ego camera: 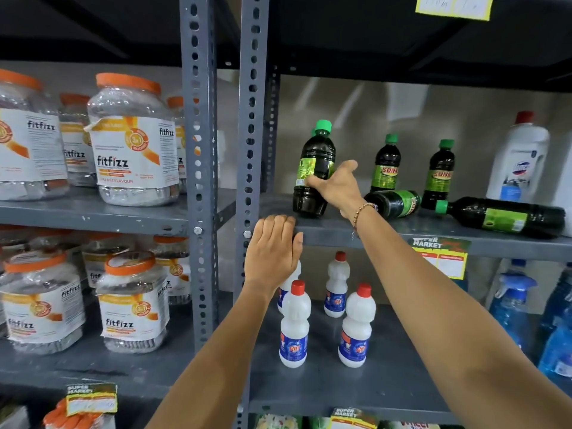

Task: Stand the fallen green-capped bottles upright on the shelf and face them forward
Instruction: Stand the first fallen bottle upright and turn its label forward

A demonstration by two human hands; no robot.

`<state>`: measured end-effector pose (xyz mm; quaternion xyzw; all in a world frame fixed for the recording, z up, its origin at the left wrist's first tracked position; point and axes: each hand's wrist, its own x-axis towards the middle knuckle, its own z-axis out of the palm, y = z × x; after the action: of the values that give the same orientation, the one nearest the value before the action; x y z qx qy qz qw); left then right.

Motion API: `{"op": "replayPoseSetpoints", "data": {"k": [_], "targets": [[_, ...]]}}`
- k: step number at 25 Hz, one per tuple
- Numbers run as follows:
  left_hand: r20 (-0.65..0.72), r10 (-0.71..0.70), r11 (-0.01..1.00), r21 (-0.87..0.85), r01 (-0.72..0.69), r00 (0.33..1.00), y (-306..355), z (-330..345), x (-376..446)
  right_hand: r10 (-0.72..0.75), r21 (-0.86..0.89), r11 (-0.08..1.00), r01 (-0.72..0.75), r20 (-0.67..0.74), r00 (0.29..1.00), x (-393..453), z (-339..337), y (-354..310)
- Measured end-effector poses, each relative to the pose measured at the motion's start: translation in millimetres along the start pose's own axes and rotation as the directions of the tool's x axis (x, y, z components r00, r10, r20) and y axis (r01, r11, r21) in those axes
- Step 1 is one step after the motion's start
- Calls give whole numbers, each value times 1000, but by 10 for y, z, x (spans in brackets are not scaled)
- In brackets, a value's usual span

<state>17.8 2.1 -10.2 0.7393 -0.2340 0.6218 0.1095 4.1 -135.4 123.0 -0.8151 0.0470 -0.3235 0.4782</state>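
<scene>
On the grey shelf (pixel 340 233) my right hand (pixel 335 184) grips a large dark green-capped bottle (pixel 315 168), which stands nearly upright, tilted a little, label turned left. Another green cap peeks out just behind it. Two smaller upright green-capped bottles (pixel 386 164) (pixel 438 173) stand further right with labels forward. A small bottle (pixel 394 203) lies on its side behind my wrist. A large bottle (pixel 504 216) lies on its side at the right, cap pointing left. My left hand (pixel 272 252) rests flat on the shelf's front edge, holding nothing.
A white red-capped bottle (pixel 518 159) stands at the shelf's right end. Below are several white red-capped bottles (pixel 294 326) and blue spray bottles (pixel 510 305). Grey slotted uprights (pixel 252 119) bound the bay; orange-lidded jars (pixel 133 140) fill the left bay.
</scene>
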Motion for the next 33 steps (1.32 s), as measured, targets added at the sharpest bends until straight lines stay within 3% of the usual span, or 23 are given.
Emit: {"op": "replayPoseSetpoints", "data": {"k": [3,6,14,22,33], "targets": [[25,-17,1000,-10,17,1000,22,-19,14,-111,-6,994,111,-1,994,-54,-16,106],[40,-21,1000,-13,21,999,12,-19,13,-111,5,994,111,39,993,-17,-21,217],[34,-126,991,-30,127,991,105,-25,66,107,202,964,-173,300,948,-30,-140,303],[79,-93,995,-35,96,993,70,-23,26,87,171,976,-133,250,964,-76,-174,328],[41,-66,998,-4,67,997,60,-12,12,39,106,992,-67,252,967,-64,-136,362]]}}
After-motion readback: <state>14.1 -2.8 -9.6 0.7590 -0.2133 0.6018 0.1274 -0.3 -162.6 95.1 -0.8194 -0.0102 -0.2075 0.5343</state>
